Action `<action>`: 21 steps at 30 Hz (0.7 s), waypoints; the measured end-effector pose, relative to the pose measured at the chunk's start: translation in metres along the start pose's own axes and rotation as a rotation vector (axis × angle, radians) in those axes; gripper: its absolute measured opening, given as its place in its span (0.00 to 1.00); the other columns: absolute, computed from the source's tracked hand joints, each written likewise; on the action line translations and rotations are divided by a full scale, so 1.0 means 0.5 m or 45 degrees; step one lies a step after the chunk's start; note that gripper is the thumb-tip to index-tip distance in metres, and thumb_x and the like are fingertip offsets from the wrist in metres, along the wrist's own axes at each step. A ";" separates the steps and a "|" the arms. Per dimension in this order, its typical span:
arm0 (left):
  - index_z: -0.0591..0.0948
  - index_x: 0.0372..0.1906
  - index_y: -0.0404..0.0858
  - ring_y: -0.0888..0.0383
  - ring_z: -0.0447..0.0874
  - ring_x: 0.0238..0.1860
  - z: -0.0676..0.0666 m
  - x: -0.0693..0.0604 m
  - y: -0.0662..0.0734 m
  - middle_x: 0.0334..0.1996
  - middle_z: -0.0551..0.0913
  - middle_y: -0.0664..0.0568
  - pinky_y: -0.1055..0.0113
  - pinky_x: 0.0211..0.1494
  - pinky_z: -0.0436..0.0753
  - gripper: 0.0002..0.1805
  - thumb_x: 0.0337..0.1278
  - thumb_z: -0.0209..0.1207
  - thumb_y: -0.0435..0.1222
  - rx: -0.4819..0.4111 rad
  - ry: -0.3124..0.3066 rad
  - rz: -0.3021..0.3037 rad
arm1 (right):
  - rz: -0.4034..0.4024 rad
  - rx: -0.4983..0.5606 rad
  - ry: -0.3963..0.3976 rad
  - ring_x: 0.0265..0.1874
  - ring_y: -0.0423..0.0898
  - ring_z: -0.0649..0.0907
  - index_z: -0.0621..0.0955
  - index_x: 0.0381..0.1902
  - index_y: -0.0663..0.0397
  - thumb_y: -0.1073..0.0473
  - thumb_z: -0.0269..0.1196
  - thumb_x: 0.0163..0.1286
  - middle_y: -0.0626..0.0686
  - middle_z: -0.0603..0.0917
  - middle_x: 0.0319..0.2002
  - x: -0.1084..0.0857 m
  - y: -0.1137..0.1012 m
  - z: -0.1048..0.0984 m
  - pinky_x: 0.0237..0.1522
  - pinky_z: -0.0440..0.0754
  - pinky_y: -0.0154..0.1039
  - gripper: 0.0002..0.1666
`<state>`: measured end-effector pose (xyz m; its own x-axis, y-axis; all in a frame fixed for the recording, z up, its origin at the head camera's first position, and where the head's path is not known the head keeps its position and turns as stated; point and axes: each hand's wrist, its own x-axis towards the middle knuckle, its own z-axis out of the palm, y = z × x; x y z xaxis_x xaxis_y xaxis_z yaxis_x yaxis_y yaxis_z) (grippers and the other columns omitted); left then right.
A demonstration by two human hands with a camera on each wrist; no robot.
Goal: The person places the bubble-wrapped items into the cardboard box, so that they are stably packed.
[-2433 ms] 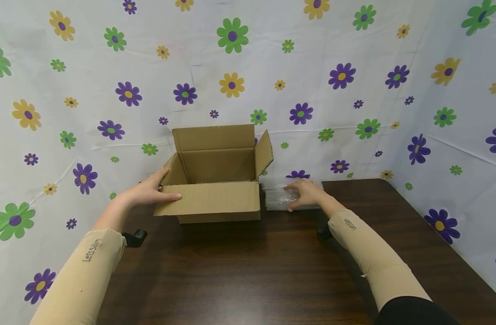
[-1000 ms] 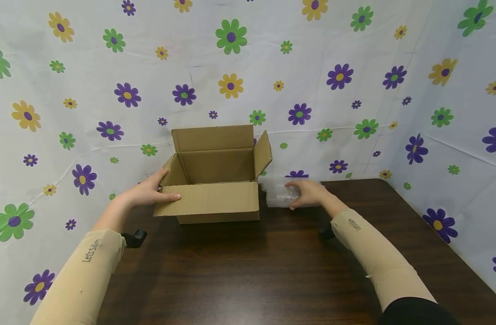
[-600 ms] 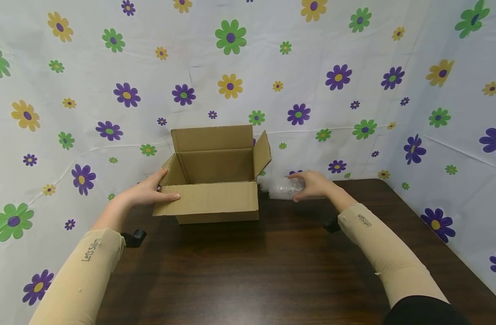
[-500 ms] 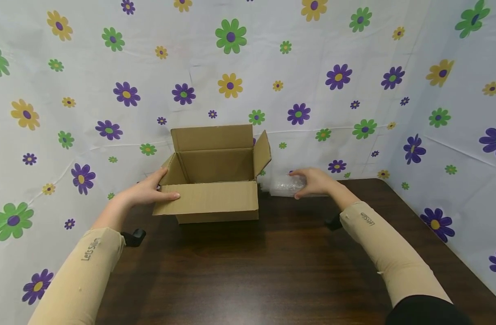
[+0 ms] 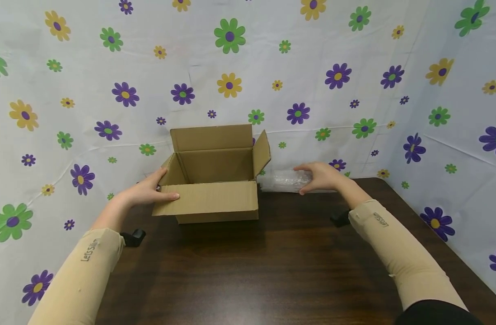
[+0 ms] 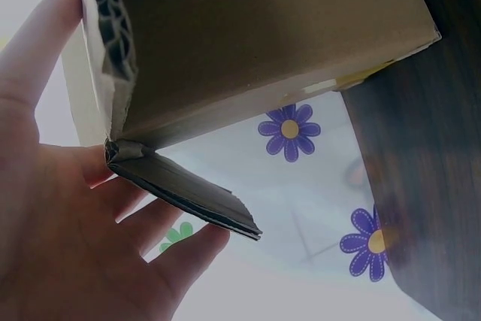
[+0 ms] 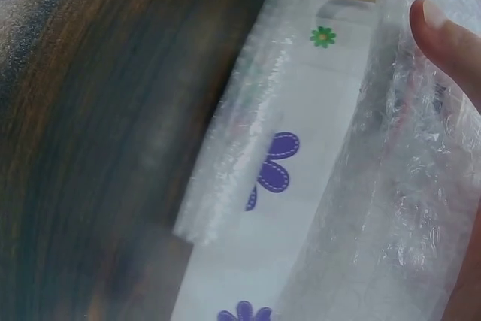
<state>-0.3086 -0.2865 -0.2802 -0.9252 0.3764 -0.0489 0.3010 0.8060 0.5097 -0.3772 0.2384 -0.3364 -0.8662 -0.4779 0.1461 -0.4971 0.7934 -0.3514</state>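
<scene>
An open cardboard box (image 5: 205,198) stands at the back of the table with its flaps spread. My left hand (image 5: 144,192) holds its left front corner, thumb on the front flap; in the left wrist view that hand (image 6: 83,223) spreads around a side flap (image 6: 188,186). Right of the box, my right hand (image 5: 323,177) grips a clear bubble-wrapped bundle (image 5: 286,181). The right wrist view shows the thumb (image 7: 447,43) against this bundle (image 7: 376,201), which looks raised. Beside it, another bubble-wrap piece (image 7: 237,122) lies along the table's back edge. The bundle's contents cannot be made out.
A dark wood table (image 5: 240,266) extends in front of the box and to the right. A white flower-patterned sheet (image 5: 150,67) hangs close behind the table and along its right side. A black wrist camera mount (image 5: 133,238) sits under the left wrist.
My right hand has moved right and slightly back with the bubble-wrapped bundle, which has shifted the same way and looks lifted. The left hand and box have stayed in place.
</scene>
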 end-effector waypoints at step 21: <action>0.39 0.74 0.24 0.30 0.37 0.72 -0.001 0.000 -0.001 0.73 0.39 0.26 0.35 0.70 0.46 0.59 0.57 0.64 0.53 -0.014 -0.003 0.006 | -0.089 -0.055 -0.011 0.58 0.61 0.75 0.76 0.64 0.52 0.42 0.77 0.48 0.63 0.78 0.59 -0.041 -0.061 -0.106 0.57 0.73 0.59 0.46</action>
<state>-0.3089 -0.2871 -0.2798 -0.9232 0.3814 -0.0482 0.3030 0.7991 0.5192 -0.3470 0.2441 -0.2796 -0.8289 -0.5358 0.1611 -0.5583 0.7733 -0.3007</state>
